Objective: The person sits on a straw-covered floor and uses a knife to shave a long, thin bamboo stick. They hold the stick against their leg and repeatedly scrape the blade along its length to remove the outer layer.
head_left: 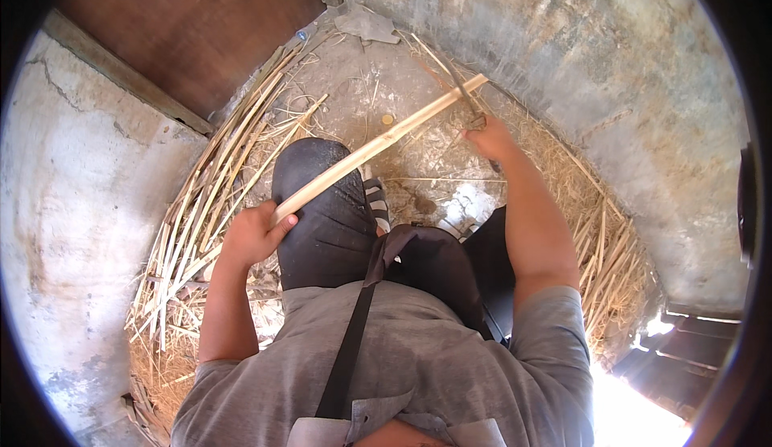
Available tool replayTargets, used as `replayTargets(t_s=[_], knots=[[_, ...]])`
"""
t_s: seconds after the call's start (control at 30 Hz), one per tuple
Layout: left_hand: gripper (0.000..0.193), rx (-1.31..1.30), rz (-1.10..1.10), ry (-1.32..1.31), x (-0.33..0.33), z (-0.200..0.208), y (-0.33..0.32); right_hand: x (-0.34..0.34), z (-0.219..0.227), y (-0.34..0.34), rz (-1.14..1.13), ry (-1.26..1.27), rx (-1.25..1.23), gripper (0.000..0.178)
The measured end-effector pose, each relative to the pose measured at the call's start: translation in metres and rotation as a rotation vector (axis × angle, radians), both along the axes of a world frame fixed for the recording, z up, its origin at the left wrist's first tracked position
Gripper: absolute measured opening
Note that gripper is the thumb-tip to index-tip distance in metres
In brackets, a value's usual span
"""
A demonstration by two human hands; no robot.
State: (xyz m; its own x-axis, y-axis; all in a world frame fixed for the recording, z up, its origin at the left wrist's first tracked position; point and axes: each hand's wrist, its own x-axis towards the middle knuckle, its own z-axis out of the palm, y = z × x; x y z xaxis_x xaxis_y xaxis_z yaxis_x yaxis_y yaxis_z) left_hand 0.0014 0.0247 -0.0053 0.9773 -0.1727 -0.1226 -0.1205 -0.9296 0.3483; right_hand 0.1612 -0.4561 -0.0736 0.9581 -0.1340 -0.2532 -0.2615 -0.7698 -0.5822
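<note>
A long, pale bamboo strip [378, 146] slants from lower left to upper right across my raised left knee. My left hand [259, 231] is closed round its near end, with the thumb on top. In my closed right hand [490, 138] is a knife [461, 82] with a dark, narrow blade, its handle end showing below the fist. Close to the strip's far end, the blade crosses it; whether the edge is cutting into it I cannot tell.
Many split bamboo strips [211, 181] lie along the left wall, and more strips and shavings [599, 230] line the right wall. A brown wooden panel [193, 28] stands at the far left. Stained plaster walls [579, 53] close in around the dirt floor [354, 73].
</note>
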Motion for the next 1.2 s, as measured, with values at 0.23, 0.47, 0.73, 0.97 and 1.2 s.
replayTargets(t_s=[0.23,0.47,0.73,0.97,1.2], knots=[[0.059,-0.186,0.093,0.314,0.011,0.004,0.010,-0.031,0.035,0.064,0.535,-0.128,-0.149,0.042],[0.062,-0.212,0.104,0.323,0.014,-0.003,0.017,-0.011,0.010,0.030,0.374,-0.043,-0.019,0.051],[0.059,-0.125,0.067,0.244,0.009,0.006,0.006,-0.015,0.004,0.012,0.368,-0.253,-0.179,0.052],[0.058,-0.190,0.109,0.300,0.007,0.005,0.011,-0.029,0.054,0.067,0.682,0.082,-0.120,0.055],[0.058,-0.140,0.085,0.260,0.013,0.005,0.008,-0.008,0.015,-0.012,0.107,-0.047,-0.035,0.054]])
